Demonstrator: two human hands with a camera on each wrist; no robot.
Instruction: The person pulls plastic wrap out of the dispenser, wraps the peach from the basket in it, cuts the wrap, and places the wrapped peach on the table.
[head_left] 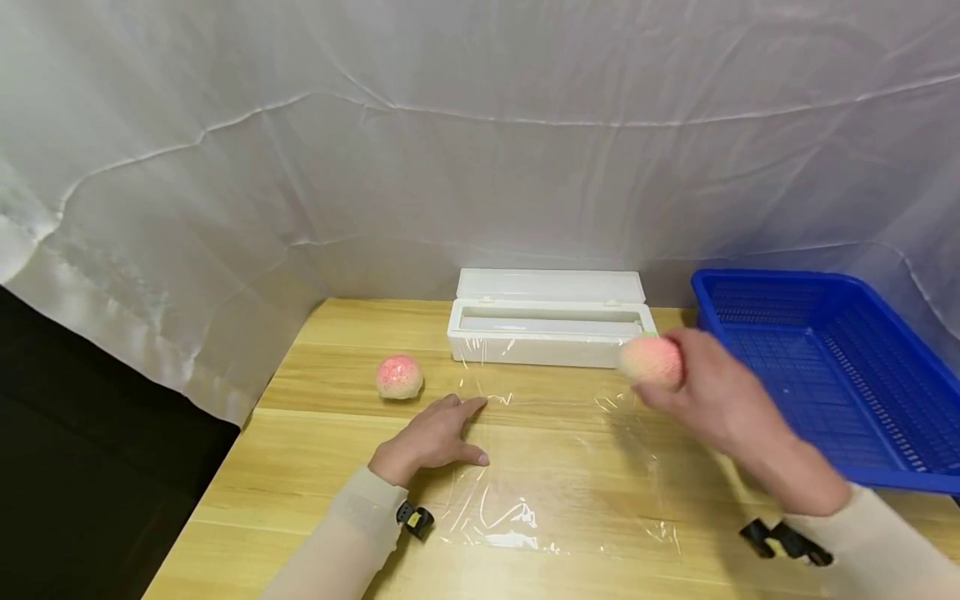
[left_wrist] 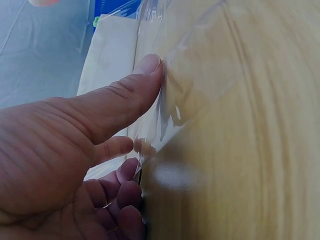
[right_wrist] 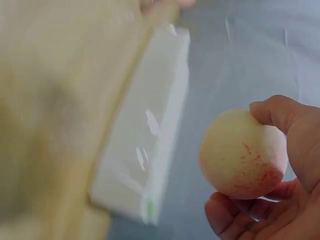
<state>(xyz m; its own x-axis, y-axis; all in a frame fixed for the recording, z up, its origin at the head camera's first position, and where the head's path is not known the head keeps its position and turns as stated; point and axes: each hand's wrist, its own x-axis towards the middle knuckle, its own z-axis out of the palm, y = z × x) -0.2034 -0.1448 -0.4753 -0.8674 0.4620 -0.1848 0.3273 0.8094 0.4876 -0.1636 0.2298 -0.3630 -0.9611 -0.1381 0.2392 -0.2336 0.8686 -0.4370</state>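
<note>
My right hand (head_left: 723, 396) grips a pink and cream peach (head_left: 649, 363), raised over the right part of the table near the white box. In the right wrist view, thumb and fingers curl around the peach (right_wrist: 242, 155). A sheet of clear cling film (head_left: 558, 475) lies spread on the wood, running from the box toward the near side. At the sheet's left edge rests my left hand (head_left: 431, 437), thumb and fingers spread apart. The left wrist view has its thumb (left_wrist: 125, 97) touching the wrinkled film. A second peach (head_left: 399, 377) sits beyond the left hand.
The white cling film box (head_left: 536, 352) stands at the back of the table (head_left: 300, 467) with its lid (head_left: 551, 285) raised. On the right is a large blue plastic basket (head_left: 798, 333). Grey cloth (head_left: 480, 167) hangs behind the table.
</note>
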